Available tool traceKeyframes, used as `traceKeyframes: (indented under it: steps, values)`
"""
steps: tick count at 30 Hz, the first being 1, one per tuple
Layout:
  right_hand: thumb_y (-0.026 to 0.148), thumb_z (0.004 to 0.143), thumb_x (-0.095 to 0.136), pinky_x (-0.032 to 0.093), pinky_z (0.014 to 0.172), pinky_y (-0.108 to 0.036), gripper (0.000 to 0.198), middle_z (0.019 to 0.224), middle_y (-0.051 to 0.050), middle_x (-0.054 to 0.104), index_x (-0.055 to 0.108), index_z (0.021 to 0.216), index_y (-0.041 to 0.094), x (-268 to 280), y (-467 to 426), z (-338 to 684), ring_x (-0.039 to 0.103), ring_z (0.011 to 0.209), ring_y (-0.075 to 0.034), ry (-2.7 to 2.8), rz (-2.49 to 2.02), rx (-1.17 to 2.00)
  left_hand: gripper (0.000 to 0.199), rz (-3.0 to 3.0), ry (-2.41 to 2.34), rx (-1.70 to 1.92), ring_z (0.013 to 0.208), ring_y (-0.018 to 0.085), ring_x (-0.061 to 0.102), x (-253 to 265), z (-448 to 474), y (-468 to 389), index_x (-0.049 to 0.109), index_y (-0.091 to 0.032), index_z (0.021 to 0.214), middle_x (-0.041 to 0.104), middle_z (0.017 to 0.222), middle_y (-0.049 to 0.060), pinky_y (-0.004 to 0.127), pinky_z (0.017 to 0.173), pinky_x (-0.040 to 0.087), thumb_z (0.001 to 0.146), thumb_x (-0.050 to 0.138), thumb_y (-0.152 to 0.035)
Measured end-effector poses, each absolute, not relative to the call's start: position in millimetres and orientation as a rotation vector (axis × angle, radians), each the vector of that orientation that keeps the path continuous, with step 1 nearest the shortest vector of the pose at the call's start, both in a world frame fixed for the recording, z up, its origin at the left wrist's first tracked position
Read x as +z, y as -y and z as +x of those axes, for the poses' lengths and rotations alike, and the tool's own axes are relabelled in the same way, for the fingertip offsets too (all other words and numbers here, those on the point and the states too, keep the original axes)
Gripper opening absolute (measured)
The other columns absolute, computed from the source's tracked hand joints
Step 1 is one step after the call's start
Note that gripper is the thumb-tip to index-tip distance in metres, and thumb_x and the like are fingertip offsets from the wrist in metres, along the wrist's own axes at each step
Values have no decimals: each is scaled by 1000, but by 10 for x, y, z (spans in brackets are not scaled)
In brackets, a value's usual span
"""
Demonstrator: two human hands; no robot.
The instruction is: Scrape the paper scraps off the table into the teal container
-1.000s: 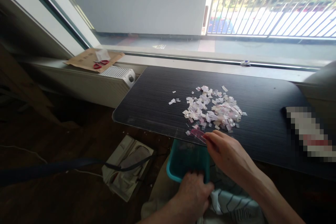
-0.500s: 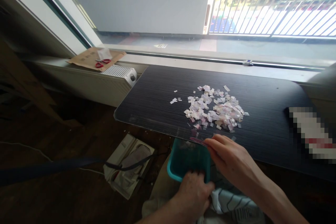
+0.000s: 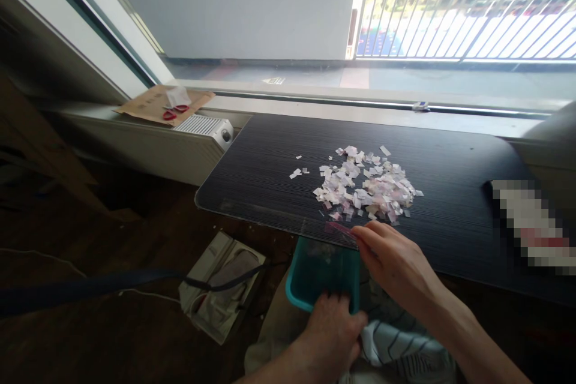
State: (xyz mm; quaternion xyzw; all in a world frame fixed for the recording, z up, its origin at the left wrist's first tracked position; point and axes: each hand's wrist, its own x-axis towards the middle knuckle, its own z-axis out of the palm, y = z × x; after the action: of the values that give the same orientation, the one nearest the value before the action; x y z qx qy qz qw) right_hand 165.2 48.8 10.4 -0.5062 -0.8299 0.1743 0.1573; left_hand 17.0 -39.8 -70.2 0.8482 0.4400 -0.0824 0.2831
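Note:
My left hand (image 3: 335, 330) grips the near rim of a teal plastic bin (image 3: 294, 300), its fingers hooked over the inside. The bin sits below the front edge of the dark table (image 3: 252, 162), with some small scraps in its far end. Just above that edge, my right hand (image 3: 396, 258) pinches a thin, see-through pink strip (image 3: 339, 228), which lies close to the tabletop. Beyond the strip, a loose heap of small white and pinkish paper scraps (image 3: 387, 189) spreads across the table. A few stray scraps (image 3: 296, 173) lie left of the heap.
Red-handled scissors (image 3: 175, 111) rest on a brown envelope (image 3: 153, 102) on the sill, beside a white radiator (image 3: 204, 126). A pale box (image 3: 222, 288) with a dark strap stands on the floor. On the table's right lies a blurred-out item (image 3: 531, 225).
My right hand and the pink strip have risen slightly from the table's front edge towards the scraps. My left hand stays on the bin. The camera view has shifted a little.

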Motion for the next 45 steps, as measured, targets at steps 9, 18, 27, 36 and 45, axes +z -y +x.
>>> traceKeyframes:
  steps: [9,18,27,36,45]
  values:
    - [16,95,41,43,68,-27,26,85,-5,62,67,95,20,111,-508,1701,59,77,-18,2356,-1498,409,19,2260,-1164,-234,99,28,54,-697,174,370,61,-21,101,57,102,11,43,90,42,84,61,-31]
    - [21,94,43,43,67,-28,24,85,-5,64,67,97,19,86,-651,1729,62,77,-19,2307,-1575,348,20,2240,-1141,-261,99,29,54,-653,170,335,62,-20,102,58,102,11,43,88,43,84,61,-31]
    - [20,94,42,43,69,-28,25,87,-5,65,67,98,19,79,-697,1690,62,77,-18,2308,-1541,412,21,2255,-1146,-251,98,29,55,-662,170,345,62,-20,101,58,102,11,43,87,44,82,63,-29]
    - [20,93,43,41,66,-28,24,82,-4,62,68,93,19,147,-603,1729,60,73,-18,2295,-1566,427,19,2261,-1150,-228,97,29,55,-682,175,349,62,-20,100,59,100,11,43,88,44,85,60,-30]
    - [22,93,43,40,64,-29,25,80,-3,62,68,93,19,164,-558,1813,60,71,-18,2345,-1573,505,19,2249,-1172,-220,98,29,56,-679,169,363,63,-21,101,59,101,11,45,88,45,84,62,-30]
